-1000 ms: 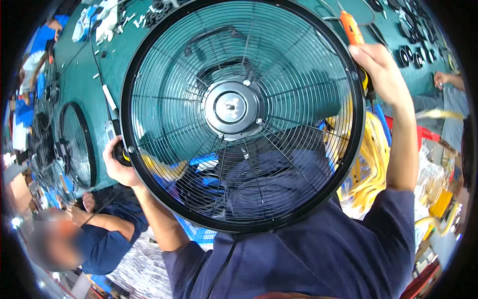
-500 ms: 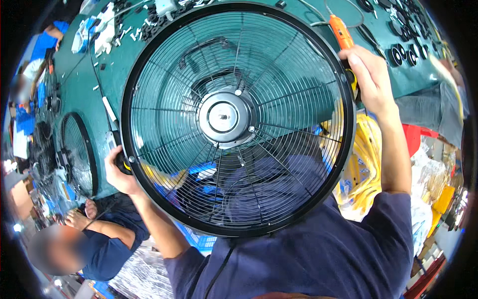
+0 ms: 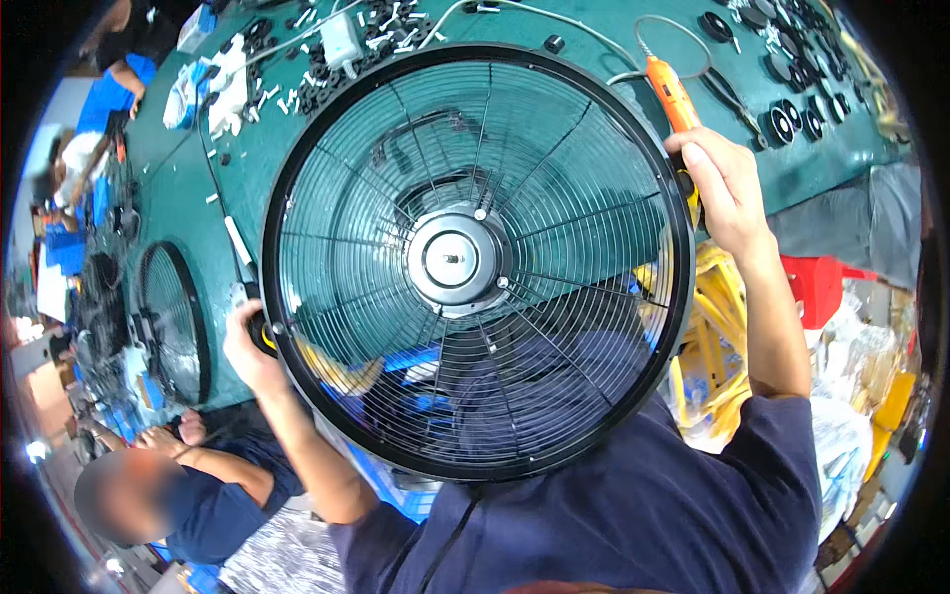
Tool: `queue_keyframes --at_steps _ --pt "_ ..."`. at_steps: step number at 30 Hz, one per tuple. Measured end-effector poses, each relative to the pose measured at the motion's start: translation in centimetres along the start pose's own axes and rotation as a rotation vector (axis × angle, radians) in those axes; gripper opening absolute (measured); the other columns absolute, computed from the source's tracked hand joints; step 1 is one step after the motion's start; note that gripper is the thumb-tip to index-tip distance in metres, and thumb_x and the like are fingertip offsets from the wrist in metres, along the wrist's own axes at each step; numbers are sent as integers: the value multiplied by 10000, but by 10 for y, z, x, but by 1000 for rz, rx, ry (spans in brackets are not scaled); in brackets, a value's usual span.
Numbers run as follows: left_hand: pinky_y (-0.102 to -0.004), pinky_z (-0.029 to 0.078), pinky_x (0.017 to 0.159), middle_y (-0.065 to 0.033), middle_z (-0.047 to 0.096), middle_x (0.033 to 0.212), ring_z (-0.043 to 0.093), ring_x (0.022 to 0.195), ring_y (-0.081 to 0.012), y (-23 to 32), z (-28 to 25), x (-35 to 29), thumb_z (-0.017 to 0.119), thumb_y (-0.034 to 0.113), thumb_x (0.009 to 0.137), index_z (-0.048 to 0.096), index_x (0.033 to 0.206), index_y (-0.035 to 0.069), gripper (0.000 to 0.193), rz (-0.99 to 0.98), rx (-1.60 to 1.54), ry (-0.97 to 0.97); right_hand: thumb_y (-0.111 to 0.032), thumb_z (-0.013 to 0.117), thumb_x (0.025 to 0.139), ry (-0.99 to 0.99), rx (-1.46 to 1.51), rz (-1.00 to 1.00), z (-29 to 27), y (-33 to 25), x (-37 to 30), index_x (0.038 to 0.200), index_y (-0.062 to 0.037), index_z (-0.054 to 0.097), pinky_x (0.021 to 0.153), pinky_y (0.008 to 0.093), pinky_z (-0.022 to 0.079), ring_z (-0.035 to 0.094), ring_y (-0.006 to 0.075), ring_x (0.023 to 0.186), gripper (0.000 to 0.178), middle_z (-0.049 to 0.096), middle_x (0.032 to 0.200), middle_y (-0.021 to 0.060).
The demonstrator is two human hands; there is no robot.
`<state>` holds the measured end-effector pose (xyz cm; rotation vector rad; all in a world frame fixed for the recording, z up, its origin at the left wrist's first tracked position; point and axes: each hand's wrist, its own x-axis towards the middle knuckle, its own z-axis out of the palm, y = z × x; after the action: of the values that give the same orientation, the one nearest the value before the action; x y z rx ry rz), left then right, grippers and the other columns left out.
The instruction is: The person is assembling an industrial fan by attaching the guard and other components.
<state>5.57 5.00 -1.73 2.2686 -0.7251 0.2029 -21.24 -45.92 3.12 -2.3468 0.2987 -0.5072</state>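
Observation:
A large round fan housing with a black rim and wire grille is held up facing me, with a silver motor at its middle. My left hand is closed at the rim's left side, beside a black and yellow part. My right hand grips the rim's right side, where a similar black and yellow part shows; its fingertips are partly hidden. Just above that hand is an orange electric screwdriver, apparently lying on the table. A thin white-tipped tool lies near my left hand.
The green table bears scattered small black parts and screws, black round wheels and a white box. Another fan grille stands at left, near a person. Yellow cables and a red bin are at right.
The fan housing appears a little smaller and lower in view, with both my hands still at its sides. The whole view has shifted slightly, showing more of the table's far side.

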Motion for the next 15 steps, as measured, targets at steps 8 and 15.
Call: queue_keyframes --at_steps 8,15 --pt "-389 462 969 -158 670 1144 635 1077 -270 32 -19 7 442 323 1005 633 1169 -32 436 -238 -426 204 -158 526 984 -8 -96 17 6 -4 2 1012 35 652 703 351 487 633 277 753 232 653 843 163" --pt "-312 526 764 -145 688 914 669 812 -209 27 -14 14 439 357 1009 661 1017 -51 464 -398 -59 -127 -178 515 988 29 8 90 2 1 -5 1033 48 667 739 288 458 597 172 788 277 663 893 106"
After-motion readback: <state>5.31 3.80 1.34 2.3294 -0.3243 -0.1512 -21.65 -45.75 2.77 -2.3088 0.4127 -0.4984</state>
